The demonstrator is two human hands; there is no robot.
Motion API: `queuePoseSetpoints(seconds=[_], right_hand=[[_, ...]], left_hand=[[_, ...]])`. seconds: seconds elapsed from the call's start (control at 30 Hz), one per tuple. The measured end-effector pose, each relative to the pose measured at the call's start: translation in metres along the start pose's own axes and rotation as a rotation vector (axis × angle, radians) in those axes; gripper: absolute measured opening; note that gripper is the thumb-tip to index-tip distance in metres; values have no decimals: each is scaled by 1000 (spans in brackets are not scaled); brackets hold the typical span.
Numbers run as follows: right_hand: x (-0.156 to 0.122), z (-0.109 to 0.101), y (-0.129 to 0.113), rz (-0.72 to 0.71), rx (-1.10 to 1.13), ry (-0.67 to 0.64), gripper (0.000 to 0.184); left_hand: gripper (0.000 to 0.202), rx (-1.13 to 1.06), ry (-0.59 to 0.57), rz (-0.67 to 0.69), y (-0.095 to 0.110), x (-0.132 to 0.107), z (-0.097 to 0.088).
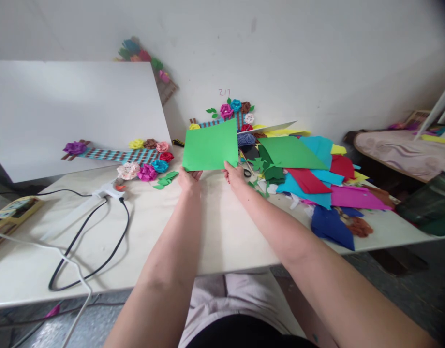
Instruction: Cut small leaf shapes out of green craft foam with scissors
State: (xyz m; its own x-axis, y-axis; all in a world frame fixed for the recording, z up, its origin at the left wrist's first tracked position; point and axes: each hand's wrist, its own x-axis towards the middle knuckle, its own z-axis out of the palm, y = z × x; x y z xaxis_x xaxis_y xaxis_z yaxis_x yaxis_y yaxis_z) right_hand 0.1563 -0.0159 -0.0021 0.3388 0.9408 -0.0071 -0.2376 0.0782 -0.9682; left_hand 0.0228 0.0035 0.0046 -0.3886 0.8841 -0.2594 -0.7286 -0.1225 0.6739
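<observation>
A bright green sheet of paper [211,146] is held up above the table, tilted toward me. My left hand [189,178] pinches its lower left corner, and my right hand [234,174] grips the lower right corner with the thumb in front. Beside my left hand lie cut green paper leaves [166,180]. Just right of my right hand are a scissors handle [247,172] and more green leaf cutouts [259,164]. Behind the sheet, partly hidden by it, stands a woven blue-and-brown strip with paper flowers [236,105].
A second flowered woven strip [121,155] leans on a white board [73,106] at left. Coloured paper sheets [309,181] pile up at right, near a dark bin [431,203]. A power strip [110,190], a black cable [126,227] and a yellow box [15,215] occupy the left side.
</observation>
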Motion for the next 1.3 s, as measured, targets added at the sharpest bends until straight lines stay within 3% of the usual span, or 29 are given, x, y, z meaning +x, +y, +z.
queuePoseSetpoints(seconds=[0.13, 0.33, 0.5, 0.77, 1.2, 1.3], right_hand=[[4, -3, 1, -17, -6, 32, 34], [9, -4, 6, -63, -39, 42, 32], [5, -3, 5, -65, -64, 37, 35], [-2, 2, 3, -79, -93, 6, 34], [0, 4, 4, -120, -151, -11, 31], [0, 5, 5, -129, -130, -14, 30]], left_hand=[[28, 64, -99, -16, -6, -1, 0], [23, 286, -448, -73, -20, -12, -2], [24, 430, -550, -96, -23, -19, 0], [24, 472, -548, -84, -27, -21, 3], [14, 288, -370, -64, -20, -13, 2], [13, 197, -273, -50, -13, -11, 1]])
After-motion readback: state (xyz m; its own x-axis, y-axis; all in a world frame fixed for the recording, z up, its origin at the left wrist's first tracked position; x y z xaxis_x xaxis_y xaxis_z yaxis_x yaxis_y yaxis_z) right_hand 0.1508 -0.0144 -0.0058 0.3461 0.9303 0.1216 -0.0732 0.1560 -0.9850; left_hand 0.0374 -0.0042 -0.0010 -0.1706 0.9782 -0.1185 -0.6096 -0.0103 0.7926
